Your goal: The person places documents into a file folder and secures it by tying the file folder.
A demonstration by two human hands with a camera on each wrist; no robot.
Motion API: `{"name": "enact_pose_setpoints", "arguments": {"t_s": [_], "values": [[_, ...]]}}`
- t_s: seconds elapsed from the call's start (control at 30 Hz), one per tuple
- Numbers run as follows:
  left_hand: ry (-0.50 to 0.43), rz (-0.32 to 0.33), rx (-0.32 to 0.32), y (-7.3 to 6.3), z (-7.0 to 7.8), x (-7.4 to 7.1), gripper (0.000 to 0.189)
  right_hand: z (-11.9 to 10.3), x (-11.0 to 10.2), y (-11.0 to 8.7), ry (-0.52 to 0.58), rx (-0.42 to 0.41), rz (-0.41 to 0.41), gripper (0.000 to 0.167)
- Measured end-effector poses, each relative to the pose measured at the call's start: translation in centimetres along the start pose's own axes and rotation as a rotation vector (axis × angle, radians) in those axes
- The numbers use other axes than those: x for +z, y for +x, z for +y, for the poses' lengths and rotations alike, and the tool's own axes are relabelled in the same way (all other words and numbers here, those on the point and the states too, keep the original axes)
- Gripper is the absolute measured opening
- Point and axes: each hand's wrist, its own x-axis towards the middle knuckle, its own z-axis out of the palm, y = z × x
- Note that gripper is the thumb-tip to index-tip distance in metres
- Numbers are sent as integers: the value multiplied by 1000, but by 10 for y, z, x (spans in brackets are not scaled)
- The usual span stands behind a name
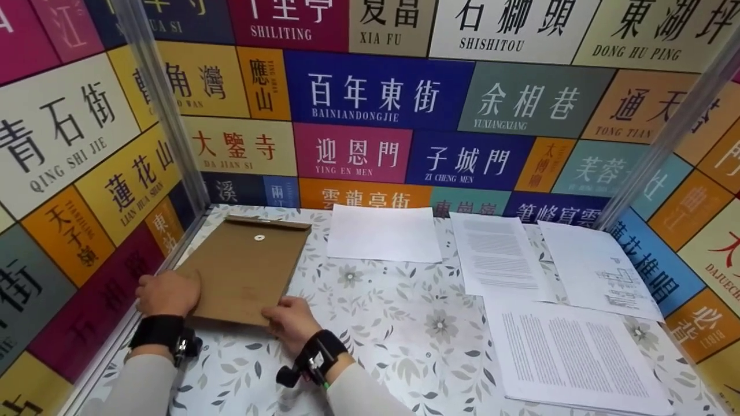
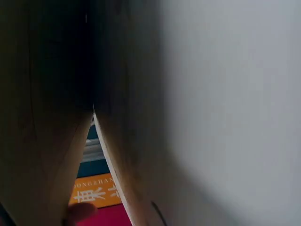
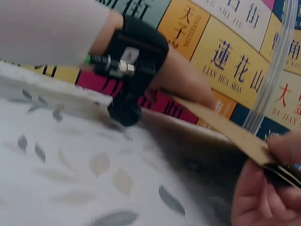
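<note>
A brown kraft document envelope (image 1: 248, 271) lies on the left of the table, its flap (image 1: 267, 223) at the far end and a round white button (image 1: 259, 237) below the flap. My left hand (image 1: 170, 293) grips its left edge. At the near right corner my right hand (image 1: 295, 323) pinches it between thumb and fingers. In the right wrist view the envelope's near edge (image 3: 225, 127) is raised off the tablecloth, between both hands. The left wrist view is mostly dark brown board and pale surface; one fingertip (image 2: 82, 212) shows low down.
A blank white sheet (image 1: 384, 234) lies at the back middle. On the right are a printed sheet (image 1: 500, 254), a sheet with a diagram (image 1: 595, 266) and a stack of printed pages (image 1: 578, 358). Lettered panels (image 1: 376, 89) enclose the leaf-patterned table (image 1: 393, 323) on three sides.
</note>
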Motion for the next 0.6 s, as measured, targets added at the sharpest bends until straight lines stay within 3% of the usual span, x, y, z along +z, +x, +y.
{"name": "enact_pose_setpoints", "arguments": {"t_s": [0.1,0.23,0.37,0.6], "values": [[13,28,55,-1,1,2,89,2,-8,-2,-27,4,-33,17],[25,45,128,-3,7,1,90,-4,-11,-9,-86,11,-4,24],[-14,71,168,-7,18,1,90,-17,-13,-19,-135,19,-5,42],[-95,91,246,-21,46,-1,88,-52,-20,-42,-143,11,-151,55]]}}
